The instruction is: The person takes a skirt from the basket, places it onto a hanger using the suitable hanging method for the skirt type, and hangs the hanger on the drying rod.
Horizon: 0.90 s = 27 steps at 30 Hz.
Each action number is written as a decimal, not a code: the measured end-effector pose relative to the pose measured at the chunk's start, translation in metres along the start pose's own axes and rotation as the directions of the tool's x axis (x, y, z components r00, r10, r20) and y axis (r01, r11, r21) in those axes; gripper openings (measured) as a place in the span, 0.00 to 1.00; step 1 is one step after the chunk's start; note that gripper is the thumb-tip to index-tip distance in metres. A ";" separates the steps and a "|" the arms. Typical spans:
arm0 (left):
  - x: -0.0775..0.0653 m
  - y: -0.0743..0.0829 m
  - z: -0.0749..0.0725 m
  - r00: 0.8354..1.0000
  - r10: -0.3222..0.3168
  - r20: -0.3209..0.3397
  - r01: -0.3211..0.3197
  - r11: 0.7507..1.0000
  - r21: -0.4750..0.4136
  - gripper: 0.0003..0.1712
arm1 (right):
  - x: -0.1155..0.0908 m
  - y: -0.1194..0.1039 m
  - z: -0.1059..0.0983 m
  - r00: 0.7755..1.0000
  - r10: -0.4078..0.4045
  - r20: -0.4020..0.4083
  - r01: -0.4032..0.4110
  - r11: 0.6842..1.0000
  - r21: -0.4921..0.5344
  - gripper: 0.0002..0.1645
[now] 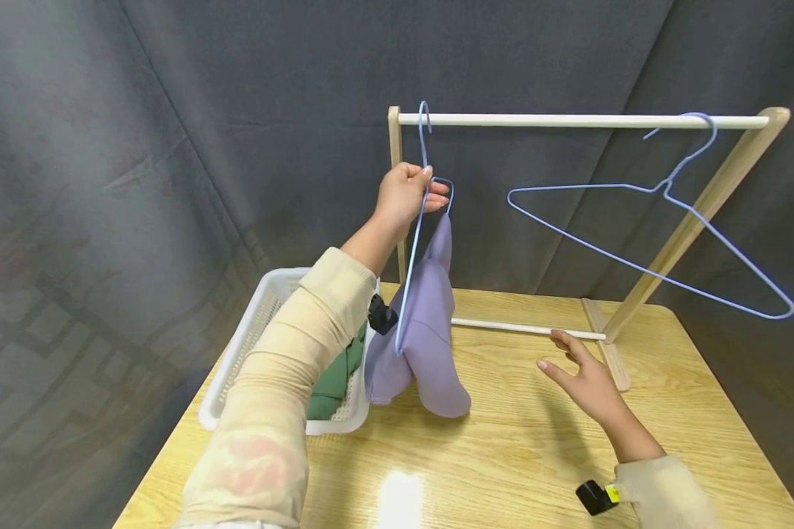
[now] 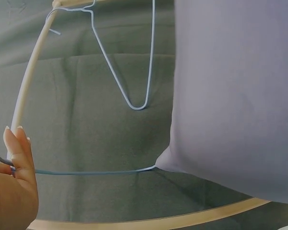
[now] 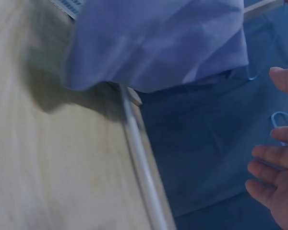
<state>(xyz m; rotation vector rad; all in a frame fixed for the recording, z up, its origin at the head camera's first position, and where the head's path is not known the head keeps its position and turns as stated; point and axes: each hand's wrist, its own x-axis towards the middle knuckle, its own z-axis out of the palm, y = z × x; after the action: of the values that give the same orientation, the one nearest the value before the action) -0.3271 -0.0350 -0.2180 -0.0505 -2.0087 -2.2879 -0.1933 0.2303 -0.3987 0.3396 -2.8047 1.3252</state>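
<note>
In the head view, a white basket (image 1: 237, 353) left of centre holds folded green cloth (image 1: 334, 378). At upper centre the left hand (image 1: 406, 192) pinches a blue hanger (image 1: 412, 264) near its neck; a lavender garment (image 1: 430, 316) hangs on it at centre frame. The hanger's hook points up beside the left end of the rack bar (image 1: 569, 121); its wire and the garment run top to bottom. The right hand (image 1: 589, 382), lower right, is open, thumb apart.

In the left wrist view, the gripping hand is lower left, the garment fills the right.

In the right wrist view, the garment spans the top; spread fingers enter at right.
</note>
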 end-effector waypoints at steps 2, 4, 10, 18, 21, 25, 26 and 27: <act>0.001 0.001 0.000 1.000 -0.006 0.001 0.006 1.000 0.014 0.11 | 0.004 0.000 -0.006 1.000 -0.011 -0.016 0.010 1.000 -0.009 0.39; 0.001 0.002 0.000 1.000 -0.016 0.000 0.016 0.999 0.029 0.12 | 0.008 -0.001 -0.012 0.999 -0.020 -0.030 0.020 1.000 -0.014 0.39; 0.004 0.004 0.002 1.000 -0.028 -0.005 0.028 0.999 0.024 0.11 | 0.021 -0.008 -0.030 0.996 -0.059 -0.062 0.058 0.998 -0.009 0.39; 0.005 0.004 0.003 1.000 -0.021 -0.003 0.021 1.000 -0.005 0.12 | 0.037 -0.020 -0.053 0.989 -0.090 -0.115 0.088 0.996 -0.020 0.39; 0.005 0.005 0.004 1.000 -0.014 -0.003 0.014 1.000 -0.012 0.09 | 0.040 -0.021 -0.057 0.987 -0.103 -0.122 0.104 0.995 -0.005 0.39; 0.004 0.007 0.005 1.000 -0.014 -0.006 0.014 1.000 -0.003 0.08 | 0.041 -0.022 -0.058 0.989 -0.094 -0.115 0.094 0.996 -0.005 0.40; 0.004 0.007 0.005 1.000 -0.015 -0.005 0.015 1.000 0.000 0.08 | 0.041 -0.022 -0.058 0.989 -0.091 -0.114 0.091 0.996 -0.009 0.40; 0.004 0.008 0.005 1.000 -0.014 -0.004 0.014 1.000 0.004 0.08 | 0.041 -0.022 -0.058 0.989 -0.092 -0.113 0.091 0.996 -0.012 0.40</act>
<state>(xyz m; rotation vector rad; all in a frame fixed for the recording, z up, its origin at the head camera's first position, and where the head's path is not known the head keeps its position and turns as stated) -0.3304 -0.0309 -0.2090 -0.0308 -2.0186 -2.2899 -0.2332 0.2531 -0.3401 0.3754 -2.6667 1.2735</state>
